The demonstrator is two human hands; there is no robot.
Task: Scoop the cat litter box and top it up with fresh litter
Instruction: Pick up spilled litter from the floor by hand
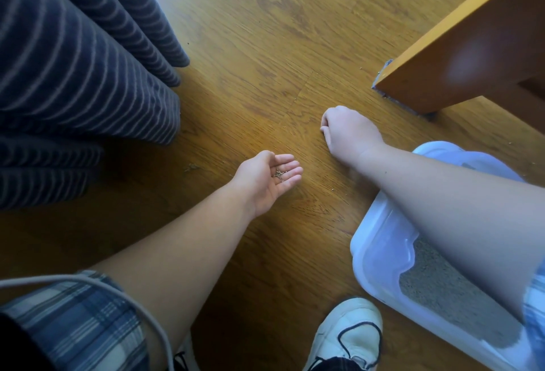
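Left hand is cupped palm-up, fingers open, as a tray for a few stray grey litter grains, while the right hand pinches fingertips together on the wooden floor, probably grabbing another, with the pale-blue plastic litter box behind its wrist.

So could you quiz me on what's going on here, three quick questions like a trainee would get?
1. True or false: the left hand lies palm up with litter grains in it.
2. What is the right hand doing? A) pinching at the floor B) gripping a scoop C) resting in the litter box
3. Fill in: the litter box sits under the person's ____ forearm.

Key: 1 true; 2 A; 3 right.
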